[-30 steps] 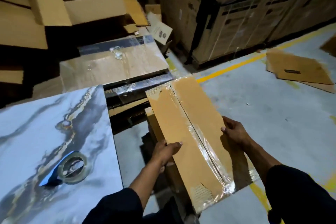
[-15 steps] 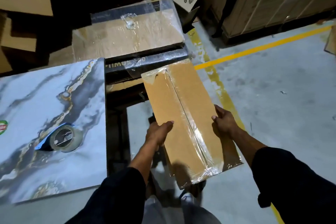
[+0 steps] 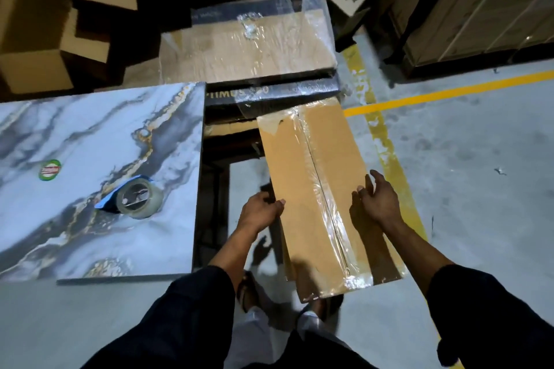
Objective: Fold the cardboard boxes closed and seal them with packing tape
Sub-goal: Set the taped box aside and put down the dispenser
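Brown oblong cardboard box point(image 3: 317, 189), seam already under clear tape, has dropped lower beside the marble-patterned slab point(image 3: 90, 159). Left hand point(image 3: 260, 213) and right hand point(image 3: 374, 202) still clasp its long edges. Sealed; likely being set aside. Tape roll point(image 3: 138, 198) idle on slab.

The cardboard box point(image 3: 323, 195) is matt brown, its seam under glossy clear tape point(image 3: 326, 207). The slab point(image 3: 75, 141) is polished marble-look; the floor point(image 3: 479, 189) rough concrete.

Long brown cardboard box point(image 3: 317, 189), flaps closed, clear tape along seam, held off the floor
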### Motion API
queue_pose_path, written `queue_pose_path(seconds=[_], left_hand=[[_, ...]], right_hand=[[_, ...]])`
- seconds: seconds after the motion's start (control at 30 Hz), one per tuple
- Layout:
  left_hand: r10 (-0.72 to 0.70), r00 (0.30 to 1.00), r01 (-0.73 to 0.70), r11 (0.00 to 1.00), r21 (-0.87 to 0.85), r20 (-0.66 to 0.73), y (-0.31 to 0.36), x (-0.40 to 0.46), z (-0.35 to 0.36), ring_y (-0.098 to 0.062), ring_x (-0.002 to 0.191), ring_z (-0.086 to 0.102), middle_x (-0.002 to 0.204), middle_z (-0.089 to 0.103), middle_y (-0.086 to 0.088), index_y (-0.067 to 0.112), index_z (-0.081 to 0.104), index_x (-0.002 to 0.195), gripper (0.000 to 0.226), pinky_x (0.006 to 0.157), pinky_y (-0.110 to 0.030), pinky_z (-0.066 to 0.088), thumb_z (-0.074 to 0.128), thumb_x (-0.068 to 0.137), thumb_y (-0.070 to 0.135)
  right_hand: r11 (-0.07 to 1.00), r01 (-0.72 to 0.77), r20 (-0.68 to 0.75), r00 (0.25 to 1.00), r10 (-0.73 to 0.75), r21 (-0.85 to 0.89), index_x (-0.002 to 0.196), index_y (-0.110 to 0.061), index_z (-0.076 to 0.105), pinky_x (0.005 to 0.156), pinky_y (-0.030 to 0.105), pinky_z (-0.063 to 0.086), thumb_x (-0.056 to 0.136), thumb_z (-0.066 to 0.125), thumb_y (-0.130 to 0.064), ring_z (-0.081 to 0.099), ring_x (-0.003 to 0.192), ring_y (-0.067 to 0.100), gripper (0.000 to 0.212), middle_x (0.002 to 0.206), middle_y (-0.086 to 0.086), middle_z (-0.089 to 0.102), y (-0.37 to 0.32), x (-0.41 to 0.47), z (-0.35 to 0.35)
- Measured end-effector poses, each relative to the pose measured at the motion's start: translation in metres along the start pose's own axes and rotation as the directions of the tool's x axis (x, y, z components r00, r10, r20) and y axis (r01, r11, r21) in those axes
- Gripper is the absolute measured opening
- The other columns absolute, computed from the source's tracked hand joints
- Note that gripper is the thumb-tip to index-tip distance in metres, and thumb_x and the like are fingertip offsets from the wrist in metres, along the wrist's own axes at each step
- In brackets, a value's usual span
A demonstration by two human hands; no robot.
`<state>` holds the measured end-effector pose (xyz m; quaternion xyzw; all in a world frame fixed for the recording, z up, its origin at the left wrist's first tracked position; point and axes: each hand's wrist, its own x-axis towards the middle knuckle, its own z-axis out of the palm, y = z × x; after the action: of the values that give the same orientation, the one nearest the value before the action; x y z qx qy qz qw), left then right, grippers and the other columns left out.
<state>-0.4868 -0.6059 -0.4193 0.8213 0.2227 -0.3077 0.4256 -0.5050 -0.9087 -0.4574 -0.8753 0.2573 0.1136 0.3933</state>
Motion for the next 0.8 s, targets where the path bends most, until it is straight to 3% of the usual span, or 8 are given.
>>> queue_pose_path(seconds=[0.07, 0.17, 0.3, 0.43, 0.6, 0.67, 0.8], left_hand=[[0.005, 1.000, -0.004, 0.998, -0.070, 0.015, -0.006, -0.009, -0.023, -0.026, 0.112, 0.070, 0.123, 0.072, -0.007, 0.020, 0.062, 0.138, 0.066, 0.097, -0.045, 0.059, 0.078, 0.084, 0.056], [0.063, 0.998, -0.064, 0.981, -0.183, -0.010, -0.006, -0.032, -0.066, -0.022, 0.099, 0.075, 0.112, 0.075, -0.002, 0.020, 0.069, 0.127, 0.042, 0.080, -0.036, 0.058, 0.076, 0.093, 0.043], [0.194, 0.976, -0.214, 0.942, -0.258, -0.101, -0.014, -0.042, -0.141, -0.017, 0.087, 0.077, 0.108, 0.077, -0.005, 0.018, 0.076, 0.113, 0.022, 0.080, -0.040, 0.060, 0.074, 0.096, 0.032], [0.277, 0.947, -0.317, 0.892, -0.323, -0.165, -0.029, -0.047, -0.229, -0.017, 0.084, 0.078, 0.100, 0.080, -0.006, 0.019, 0.078, 0.105, 0.011, 0.072, -0.035, 0.053, 0.072, 0.098, 0.027], [0.340, 0.917, -0.396, 0.845, -0.358, -0.210, -0.071, -0.031, -0.368, -0.023, 0.085, 0.079, 0.096, 0.080, -0.006, 0.015, 0.078, 0.101, 0.008, 0.070, -0.034, 0.055, 0.071, 0.099, 0.017], [0.343, 0.903, -0.418, 0.839, -0.347, -0.260, -0.089, -0.023, -0.427, -0.024, 0.082, 0.078, 0.095, 0.080, -0.008, 0.013, 0.079, 0.099, 0.009, 0.067, -0.030, 0.055, 0.070, 0.100, 0.014], [0.328, 0.889, -0.429, 0.840, -0.331, -0.321, -0.103, -0.003, -0.521, -0.019, 0.082, 0.078, 0.096, 0.080, -0.002, 0.017, 0.079, 0.099, 0.011, 0.064, -0.029, 0.051, 0.068, 0.102, 0.018]], right_hand=[[0.997, 0.079, 0.006, 0.997, -0.079, 0.018, 0.148, -0.013, 0.052, 0.102, 0.041, 0.047, 0.100, 0.065, -0.026, 0.059, 0.128, 0.037, 0.052, 0.139, 0.021, 0.061, -0.025, -0.010, 0.003], [0.977, 0.210, 0.055, 0.976, -0.211, 0.028, 0.137, -0.017, 0.064, 0.093, 0.032, 0.046, 0.099, 0.067, -0.024, 0.065, 0.118, 0.033, 0.039, 0.129, 0.016, 0.069, -0.075, -0.031, 0.019], [0.939, 0.335, 0.136, 0.930, -0.342, 0.074, 0.121, -0.018, 0.074, 0.088, 0.021, 0.045, 0.097, 0.069, -0.019, 0.071, 0.108, 0.019, 0.024, 0.115, 0.004, 0.077, -0.159, -0.060, 0.057], [0.897, 0.431, 0.184, 0.878, -0.443, 0.101, 0.116, -0.025, 0.076, 0.084, 0.021, 0.050, 0.097, 0.070, -0.025, 0.070, 0.098, 0.007, 0.020, 0.108, -0.010, 0.076, -0.249, -0.090, 0.105], [0.862, 0.492, 0.198, 0.839, -0.507, 0.124, 0.111, -0.029, 0.076, 0.087, 0.036, 0.060, 0.092, 0.068, -0.044, 0.074, 0.091, 0.004, 0.025, 0.098, -0.013, 0.078, -0.357, -0.117, 0.188], [0.847, 0.514, 0.222, 0.818, -0.531, 0.135, 0.108, -0.033, 0.074, 0.084, 0.033, 0.059, 0.096, 0.071, -0.036, 0.074, 0.086, 0.002, 0.013, 0.096, -0.012, 0.078, -0.406, -0.127, 0.217], [0.792, 0.594, 0.236, 0.756, -0.610, 0.144, 0.113, -0.033, 0.075, 0.079, 0.025, 0.057, 0.097, 0.072, -0.036, 0.072, 0.088, -0.002, 0.016, 0.097, -0.013, 0.078, -0.488, -0.138, 0.258]])
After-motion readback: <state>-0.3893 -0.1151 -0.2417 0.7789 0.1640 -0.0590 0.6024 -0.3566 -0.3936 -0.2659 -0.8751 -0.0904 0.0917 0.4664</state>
